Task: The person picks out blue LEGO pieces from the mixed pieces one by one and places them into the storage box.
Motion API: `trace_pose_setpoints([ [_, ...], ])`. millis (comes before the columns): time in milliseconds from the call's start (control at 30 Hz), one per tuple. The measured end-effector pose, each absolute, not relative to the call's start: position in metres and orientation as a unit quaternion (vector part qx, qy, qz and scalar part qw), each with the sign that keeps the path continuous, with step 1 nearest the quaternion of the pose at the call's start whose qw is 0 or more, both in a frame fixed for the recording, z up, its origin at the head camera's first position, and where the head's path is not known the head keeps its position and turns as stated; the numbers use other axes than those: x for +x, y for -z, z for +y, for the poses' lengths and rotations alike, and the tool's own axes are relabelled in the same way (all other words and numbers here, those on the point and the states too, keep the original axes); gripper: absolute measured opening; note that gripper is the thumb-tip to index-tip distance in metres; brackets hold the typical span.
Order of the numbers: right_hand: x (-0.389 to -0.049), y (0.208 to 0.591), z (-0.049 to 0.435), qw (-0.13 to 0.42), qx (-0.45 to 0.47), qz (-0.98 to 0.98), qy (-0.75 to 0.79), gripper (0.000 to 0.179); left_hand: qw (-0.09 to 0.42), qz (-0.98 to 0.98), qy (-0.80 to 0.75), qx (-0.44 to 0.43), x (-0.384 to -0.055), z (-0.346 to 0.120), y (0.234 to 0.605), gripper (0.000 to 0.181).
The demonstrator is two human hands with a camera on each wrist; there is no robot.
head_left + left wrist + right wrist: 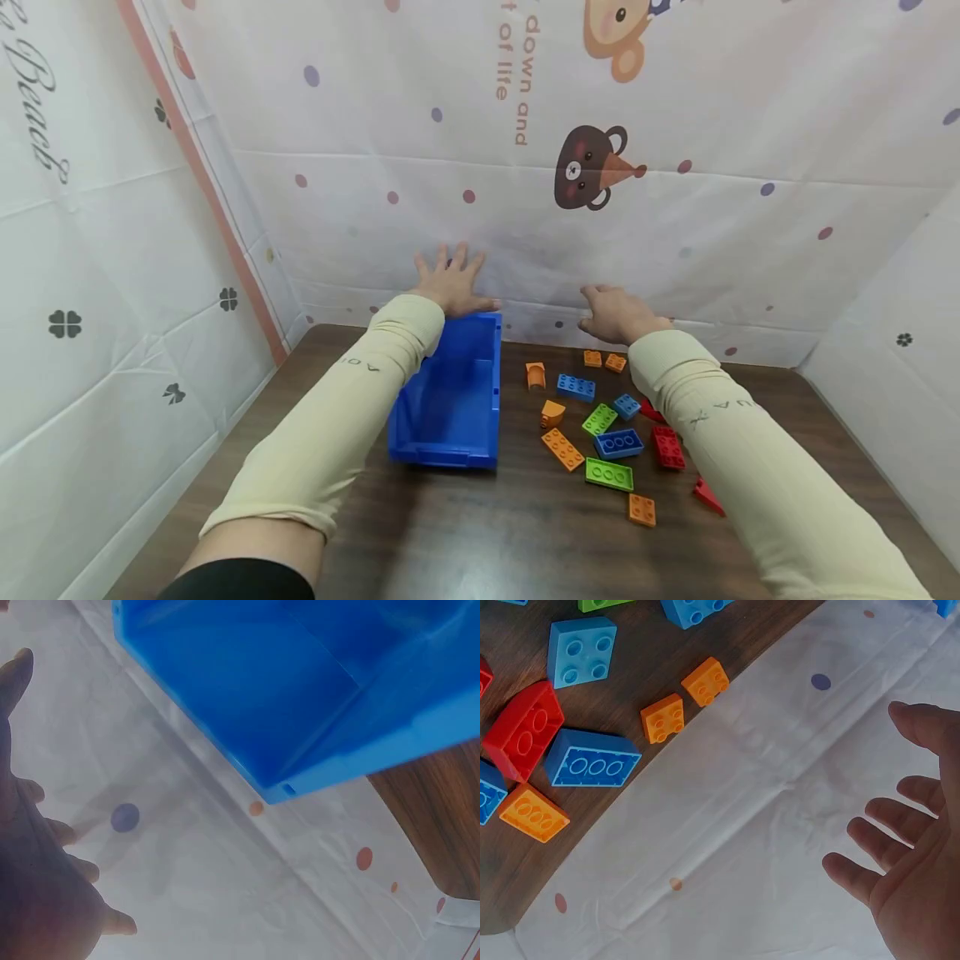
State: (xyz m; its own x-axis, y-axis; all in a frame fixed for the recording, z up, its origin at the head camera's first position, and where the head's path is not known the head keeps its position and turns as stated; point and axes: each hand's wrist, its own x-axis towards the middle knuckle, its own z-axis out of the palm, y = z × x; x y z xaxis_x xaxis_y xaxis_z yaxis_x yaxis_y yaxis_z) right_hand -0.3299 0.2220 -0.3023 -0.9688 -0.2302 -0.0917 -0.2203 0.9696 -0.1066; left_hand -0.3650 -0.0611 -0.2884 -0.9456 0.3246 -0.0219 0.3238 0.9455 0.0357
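My left hand (452, 287) is spread wide above the far end of a blue bin (450, 400), its fingers straight and holding nothing. In the left wrist view that bin (247, 682) lies to one side of the hand (45, 862). Over the table's far edge hovers my right hand (615, 314), also with nothing in it; the right wrist view shows its fingers (877, 844) extended and apart. Nearest to it are two small orange bricks (603, 360). Around them lie blue bricks (576, 387), green bricks (609, 474) and red bricks (667, 447), partly covered by the right sleeve.
The dark wooden table (450, 533) carries the bin on the left and the loose bricks right of it. A white printed cloth (375, 217) hangs behind the table and along both sides. More orange pieces (562, 450) lie close to the bin's right wall.
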Motion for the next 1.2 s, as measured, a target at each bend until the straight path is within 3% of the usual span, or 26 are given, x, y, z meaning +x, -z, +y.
trace_pose_setpoints([
  [600,-0.334,0.324,0.221,0.066,-0.125,0.988,0.062,0.066,0.013,0.986,-0.063,0.154,-0.375,-0.105,0.316,0.099],
  [767,-0.330,0.331,0.220,0.076,-0.120,0.987,0.078,0.066,0.034,0.979,-0.122,0.157,-0.376,-0.118,0.330,0.098],
  [967,-0.338,0.346,0.218,0.070,-0.129,0.985,0.085,0.061,0.072,0.959,-0.214,0.169,-0.383,-0.134,0.349,0.088],
  [1200,-0.341,0.359,0.222,0.081,-0.111,0.985,0.103,0.054,0.069,0.952,-0.244,0.172,-0.393,-0.140,0.366,0.074],
])
